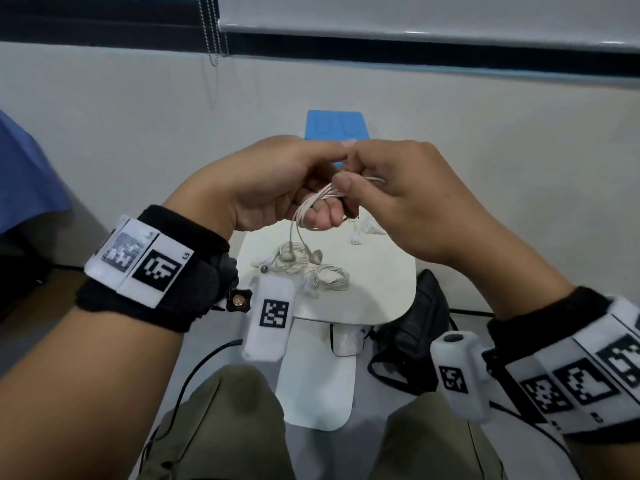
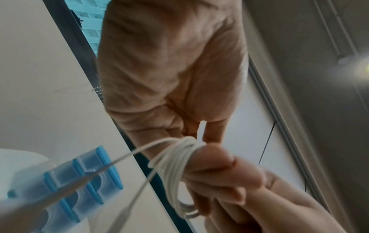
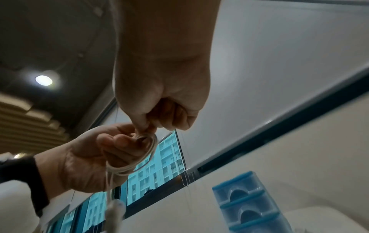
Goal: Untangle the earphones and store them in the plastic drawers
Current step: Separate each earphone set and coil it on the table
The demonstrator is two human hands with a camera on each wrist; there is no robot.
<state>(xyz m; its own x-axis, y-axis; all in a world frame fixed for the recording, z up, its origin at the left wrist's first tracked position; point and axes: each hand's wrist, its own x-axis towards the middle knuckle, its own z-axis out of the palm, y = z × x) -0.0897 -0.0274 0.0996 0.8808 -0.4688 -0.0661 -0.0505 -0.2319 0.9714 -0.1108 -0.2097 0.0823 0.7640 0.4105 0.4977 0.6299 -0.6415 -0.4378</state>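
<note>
A white earphone cord (image 1: pixel 320 199) is coiled in several turns around the fingers of my left hand (image 1: pixel 277 188), held up above the small white table (image 1: pixel 381 271). My right hand (image 1: pixel 391 195) pinches the coil (image 3: pixel 147 141) between thumb and forefinger. The wound cord (image 2: pixel 175 165) shows close in the left wrist view, with two strands hanging down to the earbuds (image 1: pixel 315 256). More tangled white earphones (image 1: pixel 329 277) lie on the table below. The blue plastic drawers (image 1: pixel 336 124) stand at the table's far edge, behind my hands.
A loose white earbud (image 1: pixel 355 241) lies on the table at the right. A black bag (image 1: pixel 419 327) sits on the floor beside the table. A wall with a window and a bead blind cord (image 1: pixel 213 32) is behind.
</note>
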